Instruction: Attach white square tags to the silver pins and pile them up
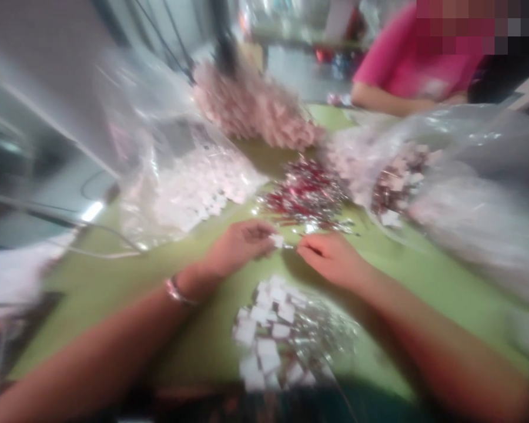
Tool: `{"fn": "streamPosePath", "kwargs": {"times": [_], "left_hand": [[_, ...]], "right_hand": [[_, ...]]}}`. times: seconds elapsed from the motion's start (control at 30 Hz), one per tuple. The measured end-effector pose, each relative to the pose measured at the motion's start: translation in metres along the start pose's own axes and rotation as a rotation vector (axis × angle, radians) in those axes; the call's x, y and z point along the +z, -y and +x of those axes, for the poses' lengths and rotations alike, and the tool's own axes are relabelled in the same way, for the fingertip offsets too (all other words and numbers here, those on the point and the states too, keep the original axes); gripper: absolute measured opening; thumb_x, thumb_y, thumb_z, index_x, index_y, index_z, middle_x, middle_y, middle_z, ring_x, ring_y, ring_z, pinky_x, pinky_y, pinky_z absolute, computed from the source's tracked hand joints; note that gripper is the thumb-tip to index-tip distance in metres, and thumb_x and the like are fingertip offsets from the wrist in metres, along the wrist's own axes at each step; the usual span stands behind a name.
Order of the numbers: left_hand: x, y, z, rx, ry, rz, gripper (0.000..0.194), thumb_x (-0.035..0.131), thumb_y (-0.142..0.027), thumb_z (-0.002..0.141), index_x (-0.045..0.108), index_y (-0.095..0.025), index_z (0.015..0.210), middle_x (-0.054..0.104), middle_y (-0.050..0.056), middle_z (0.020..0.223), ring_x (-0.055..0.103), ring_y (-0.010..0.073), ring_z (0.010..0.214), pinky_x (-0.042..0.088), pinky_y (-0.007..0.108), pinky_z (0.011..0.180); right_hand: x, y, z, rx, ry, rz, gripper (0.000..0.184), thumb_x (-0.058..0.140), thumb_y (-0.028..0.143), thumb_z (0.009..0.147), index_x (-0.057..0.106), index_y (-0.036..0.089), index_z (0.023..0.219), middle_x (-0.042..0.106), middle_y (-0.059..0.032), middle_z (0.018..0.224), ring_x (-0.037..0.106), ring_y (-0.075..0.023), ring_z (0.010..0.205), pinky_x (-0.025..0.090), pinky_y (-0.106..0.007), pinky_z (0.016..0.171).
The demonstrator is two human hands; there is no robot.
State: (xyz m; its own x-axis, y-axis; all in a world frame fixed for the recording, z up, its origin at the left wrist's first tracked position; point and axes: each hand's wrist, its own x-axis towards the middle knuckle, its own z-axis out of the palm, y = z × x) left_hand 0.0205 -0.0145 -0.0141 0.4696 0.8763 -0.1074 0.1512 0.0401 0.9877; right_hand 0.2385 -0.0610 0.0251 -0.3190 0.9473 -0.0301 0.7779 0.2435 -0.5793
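My left hand (249,239), with a bracelet (176,291) at the wrist, pinches a small white piece (277,240) between thumb and fingertips. Close by on the right, my right hand (328,255) is closed with its fingertips at a thin silvery stick (290,247), which points toward the white piece. Whether the two join is too blurred to tell. Behind both hands lies a heap of red and silver sticks (306,194). Nearer to me is a pile of white square pieces (268,352) with silvery stems (321,329) on its right side.
On the green table (203,346), an open plastic bag (145,205) of pale pieces (194,188) lies at left. Another clear bag (476,217) spreads at right. Pink fluffy bundles (255,108) stand at the back. A person in a pink shirt (392,53) sits opposite.
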Motion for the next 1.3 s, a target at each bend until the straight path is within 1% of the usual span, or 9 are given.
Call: {"fn": "streamPosePath", "kwargs": {"times": [0.13,0.37,0.67,0.73,0.83,0.93,1.03,1.13,1.3], "left_hand": [[0.002,0.001,0.000,-0.027,-0.016,0.074,0.030,0.071,-0.040,0.077,0.066,-0.018,0.097,0.070,0.003,0.071,0.063,0.0124,0.059,0.052,0.026,0.058],[0.005,0.000,0.000,-0.052,0.045,0.045,0.024,0.070,-0.033,0.077,0.064,-0.016,0.093,0.070,0.003,0.065,0.064,0.0132,0.057,0.053,0.026,0.056],[0.017,0.000,-0.004,0.067,0.039,0.320,0.017,0.062,-0.029,0.082,0.067,-0.016,0.092,0.069,0.003,0.066,0.065,0.0144,0.062,0.052,0.027,0.060],[0.008,-0.008,-0.001,0.208,-0.003,0.463,0.019,0.061,-0.031,0.083,0.068,-0.018,0.094,0.070,0.005,0.078,0.065,0.0155,0.072,0.053,0.029,0.067],[-0.024,-0.019,0.005,0.391,-0.201,0.781,0.024,0.054,-0.032,0.088,0.068,-0.019,0.102,0.068,0.008,0.098,0.062,0.0208,0.092,0.050,0.035,0.083],[-0.060,-0.020,0.008,0.185,-0.393,1.201,0.027,0.044,-0.026,0.090,0.067,-0.013,0.093,0.063,0.015,0.092,0.059,0.0295,0.092,0.047,0.044,0.081],[-0.083,-0.011,0.008,0.056,-0.356,1.374,0.025,0.044,-0.024,0.088,0.065,-0.012,0.094,0.059,0.016,0.093,0.057,0.0317,0.091,0.047,0.044,0.077],[-0.091,-0.001,0.009,0.130,-0.310,1.361,0.024,0.046,-0.023,0.085,0.065,-0.013,0.098,0.059,0.015,0.095,0.057,0.0301,0.093,0.047,0.041,0.082],[-0.095,0.006,0.015,0.197,-0.280,1.291,0.026,0.050,-0.024,0.083,0.066,-0.015,0.100,0.064,0.012,0.096,0.058,0.0280,0.095,0.046,0.039,0.087]], "right_hand": [[0.001,0.001,0.000,-0.038,0.033,-0.190,0.024,0.047,0.024,0.086,0.064,0.021,0.069,0.060,0.0008,0.059,0.045,-0.0115,0.052,0.028,-0.027,0.054],[0.006,0.005,0.002,0.007,0.071,0.141,0.025,0.048,0.021,0.086,0.060,0.019,0.065,0.058,0.0035,0.057,0.050,-0.0096,0.054,0.035,-0.023,0.057],[0.028,-0.003,0.003,0.004,0.035,-0.013,0.023,0.049,0.025,0.087,0.061,0.019,0.069,0.061,0.0003,0.062,0.050,-0.0117,0.057,0.032,-0.024,0.056],[0.029,-0.002,0.002,-0.014,0.018,-0.056,0.024,0.048,0.027,0.089,0.062,0.019,0.070,0.061,-0.0001,0.064,0.051,-0.0123,0.059,0.032,-0.025,0.057],[0.027,0.005,-0.004,-0.075,-0.001,-0.107,0.021,0.051,0.028,0.088,0.065,0.020,0.076,0.063,-0.0018,0.076,0.054,-0.0140,0.069,0.035,-0.026,0.062],[0.019,0.011,-0.009,-0.162,0.082,-0.072,0.019,0.053,0.032,0.088,0.067,0.021,0.082,0.064,-0.0018,0.083,0.055,-0.0139,0.073,0.037,-0.026,0.065],[0.006,0.003,-0.005,-0.111,0.061,-0.096,0.033,0.043,0.031,0.094,0.065,0.020,0.072,0.061,-0.0006,0.071,0.052,-0.0126,0.065,0.036,-0.026,0.062],[-0.002,-0.017,0.004,0.094,-0.165,-0.303,0.021,0.052,0.029,0.089,0.066,0.020,0.078,0.063,-0.0030,0.079,0.052,-0.0148,0.067,0.034,-0.028,0.059],[0.008,-0.036,0.011,0.028,-0.139,-0.443,0.017,0.050,0.025,0.091,0.065,0.019,0.087,0.062,-0.0058,0.092,0.056,-0.0190,0.083,0.035,-0.028,0.063]]}}
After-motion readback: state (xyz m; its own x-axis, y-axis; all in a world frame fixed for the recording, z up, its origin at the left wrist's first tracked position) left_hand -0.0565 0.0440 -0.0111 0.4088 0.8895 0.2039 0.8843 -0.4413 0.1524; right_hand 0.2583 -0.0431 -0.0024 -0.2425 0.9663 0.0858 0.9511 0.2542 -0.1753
